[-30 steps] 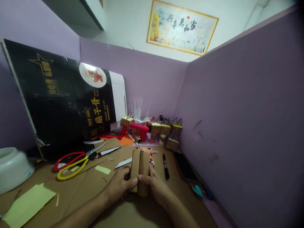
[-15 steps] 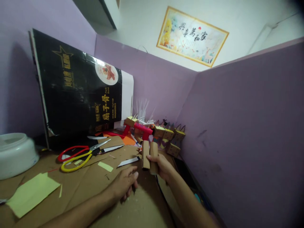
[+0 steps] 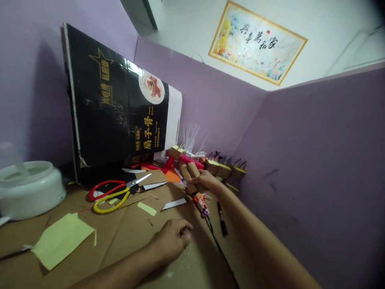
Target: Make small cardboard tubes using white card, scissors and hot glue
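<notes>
Two brown cardboard tubes, side by side, are gripped by my right hand at the back of the table. Just below them lies a tool with a colourful patterned handle and a dark cord; its far end is hidden, so I cannot tell its kind. My left hand rests on the cardboard table cover with its fingers curled in, and I see nothing in it. A white strip lies beyond that hand. A black pen-like stick sits under my right forearm.
Scissors with red and yellow handles lie left of centre. Yellow paper and a white tub are at the left. A black carton leans on the purple wall. Several small box figures stand at the back right.
My right hand has carried the tubes farther back and tilted them, uncovering the patterned tool and the black stick. My left hand's fingers have curled in. The view has shifted slightly.
</notes>
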Demonstrator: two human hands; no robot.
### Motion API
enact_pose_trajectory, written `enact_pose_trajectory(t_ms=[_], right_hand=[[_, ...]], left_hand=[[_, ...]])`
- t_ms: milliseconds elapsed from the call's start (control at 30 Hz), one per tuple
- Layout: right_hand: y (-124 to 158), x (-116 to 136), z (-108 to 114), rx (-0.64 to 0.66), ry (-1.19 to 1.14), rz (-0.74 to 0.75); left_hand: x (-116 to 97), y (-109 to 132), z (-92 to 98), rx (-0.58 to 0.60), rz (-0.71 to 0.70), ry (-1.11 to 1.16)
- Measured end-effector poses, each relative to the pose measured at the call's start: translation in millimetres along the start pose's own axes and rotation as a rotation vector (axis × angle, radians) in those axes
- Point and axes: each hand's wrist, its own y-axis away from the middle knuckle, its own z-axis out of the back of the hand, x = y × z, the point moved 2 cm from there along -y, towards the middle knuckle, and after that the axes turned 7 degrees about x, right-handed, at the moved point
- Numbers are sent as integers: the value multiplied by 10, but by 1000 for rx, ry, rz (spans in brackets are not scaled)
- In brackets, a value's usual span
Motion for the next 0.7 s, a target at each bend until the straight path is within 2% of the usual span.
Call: enact_pose_trajectory(t_ms=[100, 200, 400, 700], right_hand=[[168, -34, 567, 1, 169, -113], [298, -166, 884, 15, 288, -203], [296, -438, 992, 7, 413, -237], [493, -286, 1033, 52, 549, -128]], left_hand=[[6, -8, -10, 14, -23, -50], [-4, -19, -16, 27, -30, -90], [-26, -36, -12, 52, -27, -141], [-44, -37, -11, 64, -21, -152]])
